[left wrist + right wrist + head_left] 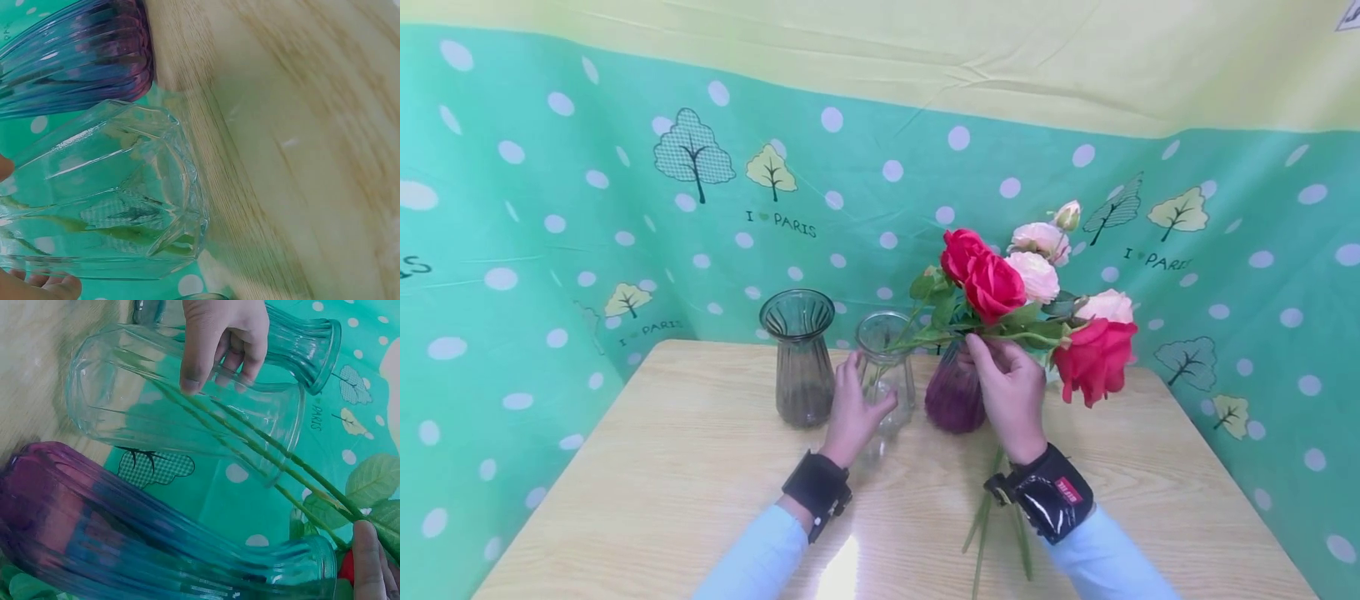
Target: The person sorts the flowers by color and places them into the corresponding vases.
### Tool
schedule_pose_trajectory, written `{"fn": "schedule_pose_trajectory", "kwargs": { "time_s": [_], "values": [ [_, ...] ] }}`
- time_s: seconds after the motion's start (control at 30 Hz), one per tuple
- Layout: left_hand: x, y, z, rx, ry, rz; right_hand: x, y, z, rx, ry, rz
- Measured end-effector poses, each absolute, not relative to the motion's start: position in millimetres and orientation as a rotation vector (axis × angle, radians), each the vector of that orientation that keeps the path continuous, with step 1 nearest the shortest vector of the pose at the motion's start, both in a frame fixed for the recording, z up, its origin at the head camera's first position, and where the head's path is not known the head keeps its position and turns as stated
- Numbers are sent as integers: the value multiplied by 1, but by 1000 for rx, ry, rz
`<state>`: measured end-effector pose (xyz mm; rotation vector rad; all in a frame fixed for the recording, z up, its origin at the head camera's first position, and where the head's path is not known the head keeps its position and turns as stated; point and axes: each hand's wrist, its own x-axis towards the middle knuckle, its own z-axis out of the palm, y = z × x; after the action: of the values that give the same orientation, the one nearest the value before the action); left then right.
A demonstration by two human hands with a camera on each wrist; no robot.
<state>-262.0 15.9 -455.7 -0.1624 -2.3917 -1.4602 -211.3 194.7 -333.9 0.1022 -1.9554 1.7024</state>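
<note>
My left hand (856, 417) holds the clear glass vase (891, 387) in the middle of the row, thumb on one side and fingers on the other. My right hand (1011, 392) pinches the green stems of red roses (992, 283). In the right wrist view, several of these stems (250, 440) slant through the mouth of the clear vase and reach down inside it. Just left of my right hand stands a purple-blue ribbed glass vase (953, 396), partly covered by leaves and fingers.
A grey ribbed glass vase (803, 367) stands left of the clear one. Pale pink flowers (1037, 258) and a large red rose (1097, 358) are at the right. Loose stems (981, 533) lie on the wooden table (647, 483) near my right forearm. A patterned green cloth (850, 183) hangs behind.
</note>
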Motion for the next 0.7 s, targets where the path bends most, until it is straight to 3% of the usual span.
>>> {"fn": "schedule_pose_trajectory", "kwargs": {
  "time_s": [0.23, 0.7],
  "values": [
    [-261, 16, -453, -160, -2403, -1464, -201, 206, -336, -36, -1867, 1685],
    [-260, 15, -455, -138, -2420, -1464, -217, 198, -320, 10, -1751, 1770]
  ]
}}
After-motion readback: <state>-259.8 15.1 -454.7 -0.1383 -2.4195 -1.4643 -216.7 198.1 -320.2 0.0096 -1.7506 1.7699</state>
